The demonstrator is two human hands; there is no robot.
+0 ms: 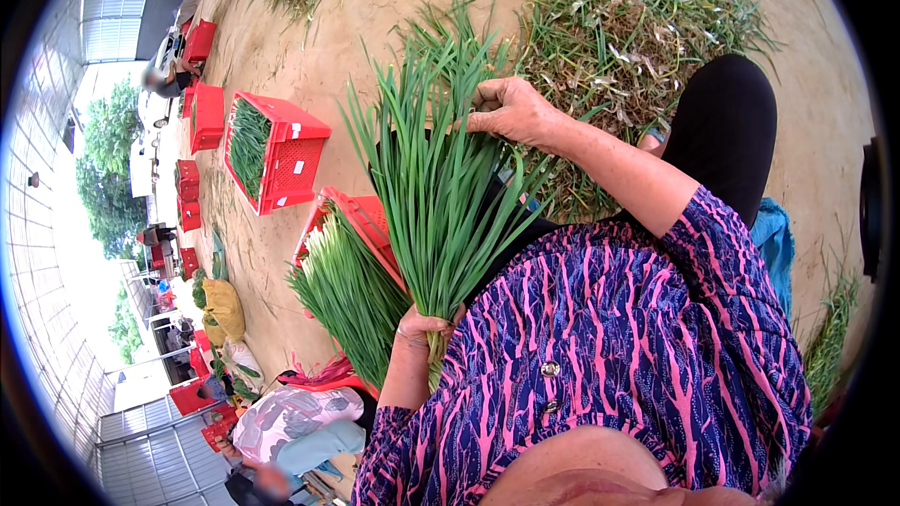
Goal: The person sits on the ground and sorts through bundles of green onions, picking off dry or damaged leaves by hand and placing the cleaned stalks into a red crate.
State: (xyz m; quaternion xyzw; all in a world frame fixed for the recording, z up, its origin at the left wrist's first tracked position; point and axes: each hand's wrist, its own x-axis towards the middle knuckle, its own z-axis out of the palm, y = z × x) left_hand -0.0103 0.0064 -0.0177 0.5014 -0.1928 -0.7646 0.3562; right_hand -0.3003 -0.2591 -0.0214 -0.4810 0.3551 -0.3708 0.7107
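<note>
A large bunch of green chives point(427, 197) fans out in front of my body, its leaves spreading away from me. My left hand point(424, 326) is closed around the narrow stem end, close to my patterned shirt. Near the leaf tips, the fingers and thumb of my right hand point(511, 114) are pinched together on some of the leaves. Just left of the bunch, a red plastic crate point(367, 225) holds more chives point(347, 286) with pale stem ends, partly hidden behind the held bunch.
Farther left stands a red crate point(298, 155) packed with chives. A wide heap of leaf trimmings point(637, 47) lies on the floor beyond my right arm. Pink-red ties point(328, 373) lie beside a person in a flowered top point(291, 417). More red crates point(206, 117) and a yellow sack point(223, 309) stand behind.
</note>
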